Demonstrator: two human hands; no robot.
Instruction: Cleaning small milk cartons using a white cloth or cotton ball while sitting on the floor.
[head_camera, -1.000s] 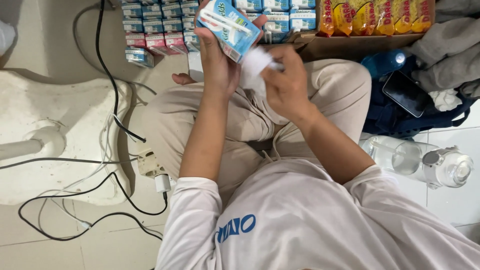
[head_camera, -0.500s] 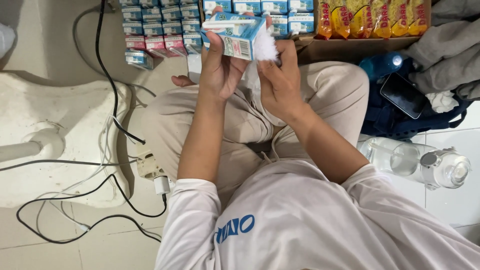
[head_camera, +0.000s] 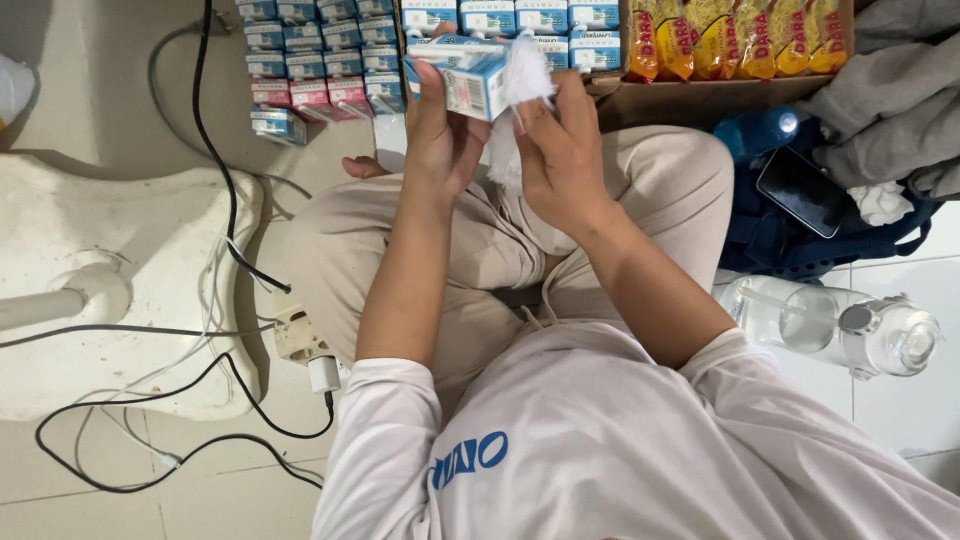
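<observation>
Several black and white cables (head_camera: 215, 290) trail over the floor at far left, beside small stacked cartons (head_camera: 320, 70). I see my left hand (head_camera: 440, 140) clamped around a small blue-and-white carton (head_camera: 465, 80), raised above my crossed legs. My right hand (head_camera: 565, 160) presses a white cloth (head_camera: 522, 80) to its end. Farther right lie yellow packets (head_camera: 735, 40), a dark phone (head_camera: 803, 192) and a clear bottle (head_camera: 840, 325).

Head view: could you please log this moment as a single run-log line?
left hand: holds small blue-and-white carton | right hand: presses white cloth to carton's end | posture: seated cross-legged on floor | nearby: stacked cartons, clear bottle
</observation>
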